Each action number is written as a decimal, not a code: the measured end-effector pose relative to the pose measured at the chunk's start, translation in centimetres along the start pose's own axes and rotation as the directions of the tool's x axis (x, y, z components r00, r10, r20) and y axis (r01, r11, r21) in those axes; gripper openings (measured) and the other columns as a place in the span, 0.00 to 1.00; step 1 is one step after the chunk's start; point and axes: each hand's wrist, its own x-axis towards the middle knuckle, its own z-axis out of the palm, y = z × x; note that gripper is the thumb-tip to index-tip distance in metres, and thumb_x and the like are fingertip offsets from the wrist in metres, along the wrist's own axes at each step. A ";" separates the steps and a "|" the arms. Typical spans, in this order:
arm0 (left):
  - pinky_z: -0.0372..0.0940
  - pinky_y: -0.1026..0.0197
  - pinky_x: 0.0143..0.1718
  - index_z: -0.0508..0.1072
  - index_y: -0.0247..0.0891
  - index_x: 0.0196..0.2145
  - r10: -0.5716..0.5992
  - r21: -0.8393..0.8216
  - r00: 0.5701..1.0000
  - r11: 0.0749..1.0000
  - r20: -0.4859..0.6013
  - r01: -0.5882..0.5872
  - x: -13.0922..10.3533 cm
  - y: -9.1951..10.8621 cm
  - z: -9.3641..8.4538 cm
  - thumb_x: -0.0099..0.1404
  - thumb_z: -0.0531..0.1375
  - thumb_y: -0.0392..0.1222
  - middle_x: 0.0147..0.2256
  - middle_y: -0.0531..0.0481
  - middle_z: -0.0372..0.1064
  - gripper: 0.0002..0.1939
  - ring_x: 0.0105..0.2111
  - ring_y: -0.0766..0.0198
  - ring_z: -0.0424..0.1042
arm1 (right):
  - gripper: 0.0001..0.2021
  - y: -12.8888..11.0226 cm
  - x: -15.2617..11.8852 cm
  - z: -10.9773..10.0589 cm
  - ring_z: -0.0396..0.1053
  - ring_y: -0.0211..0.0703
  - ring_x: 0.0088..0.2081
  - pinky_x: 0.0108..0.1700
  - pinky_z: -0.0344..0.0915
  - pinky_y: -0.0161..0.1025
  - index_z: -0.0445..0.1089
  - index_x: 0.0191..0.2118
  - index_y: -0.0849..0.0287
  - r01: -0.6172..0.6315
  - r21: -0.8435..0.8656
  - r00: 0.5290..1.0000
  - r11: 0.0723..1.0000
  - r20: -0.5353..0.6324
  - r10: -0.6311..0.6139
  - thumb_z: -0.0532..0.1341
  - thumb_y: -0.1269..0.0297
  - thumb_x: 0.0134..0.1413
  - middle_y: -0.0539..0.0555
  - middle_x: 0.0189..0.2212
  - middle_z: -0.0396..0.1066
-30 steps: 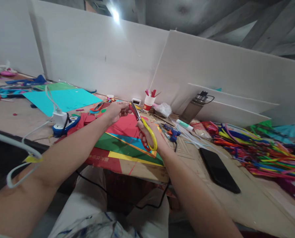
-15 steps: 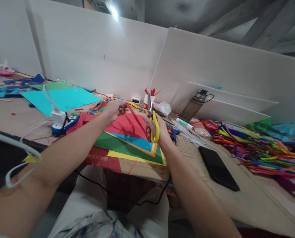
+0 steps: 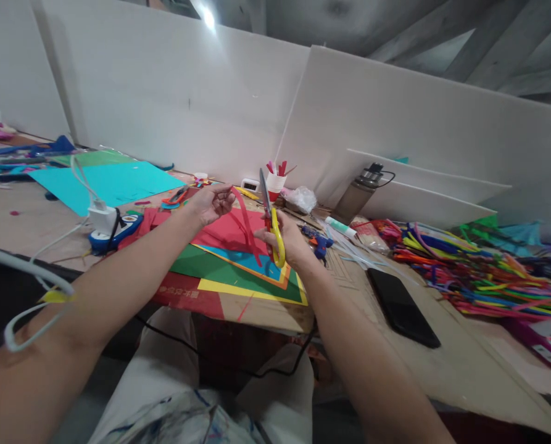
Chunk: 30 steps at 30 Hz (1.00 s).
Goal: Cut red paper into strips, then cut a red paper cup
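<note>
My left hand (image 3: 210, 203) pinches the top end of a narrow red paper strip (image 3: 246, 225), which curves down toward the table. My right hand (image 3: 282, 242) grips yellow-handled scissors (image 3: 271, 223) with the blades pointing up, just right of the strip. Below both hands lies a stack of coloured paper sheets (image 3: 238, 274): red, green, blue, orange and yellow.
A black phone (image 3: 402, 306) lies right of the sheets, with a blue glue gun (image 3: 316, 242) and a heap of coloured pipe cleaners (image 3: 479, 271) beyond. A white cup (image 3: 275, 183) and a metal bottle (image 3: 359, 194) stand by the white boards. A power strip (image 3: 111, 225) sits at left.
The scissors swung from tilted across the strip to upright, then drifted left. The red strip now hangs loose in a curve from my left hand. The view shifted slightly.
</note>
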 end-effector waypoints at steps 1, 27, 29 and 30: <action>0.61 0.72 0.17 0.68 0.32 0.23 0.002 -0.005 1.000 1.000 0.002 -0.002 0.1 0.0 0.0 0.61 0.57 0.28 0.15 0.51 0.66 0.10 0.16 0.71 0.69 | 0.24 0.0 0.0 0.2 0.60 0.34 0.14 0.14 0.57 0.32 0.59 0.42 0.54 -0.007 0.016 1.000 1.000 0.013 0.006 0.71 0.60 0.39 0.42 0.20 0.65; 0.57 0.73 0.16 0.66 0.34 0.23 0.044 -0.126 0.995 0.992 0.094 -0.032 0.0 -0.1 -0.1 0.67 0.55 0.33 0.15 0.54 0.62 0.14 0.14 0.75 0.61 | 0.27 -0.2 -0.5 1.6 0.62 0.34 0.15 0.14 0.59 0.30 0.58 0.43 0.53 -0.041 0.298 0.992 0.954 -0.101 0.074 0.71 0.57 0.39 0.42 0.19 0.65; 0.58 0.73 0.17 0.66 0.34 0.23 0.048 -0.111 0.996 0.993 0.077 -0.039 0.2 -0.2 -0.4 0.67 0.55 0.34 0.15 0.54 0.62 0.14 0.14 0.75 0.62 | 0.28 -0.4 -0.5 1.6 0.62 0.33 0.15 0.15 0.59 0.30 0.58 0.44 0.53 -0.051 0.346 0.988 0.937 -0.122 0.099 0.71 0.57 0.38 0.43 0.22 0.67; 0.59 0.72 0.17 0.66 0.33 0.23 0.045 -0.101 0.997 0.994 0.068 -0.038 0.3 -0.2 -0.5 0.67 0.55 0.34 0.16 0.54 0.62 0.14 0.15 0.75 0.63 | 0.28 -0.5 -0.5 1.6 0.62 0.32 0.15 0.15 0.59 0.29 0.58 0.44 0.53 -0.053 0.363 0.986 0.930 -0.127 0.106 0.71 0.57 0.38 0.43 0.22 0.67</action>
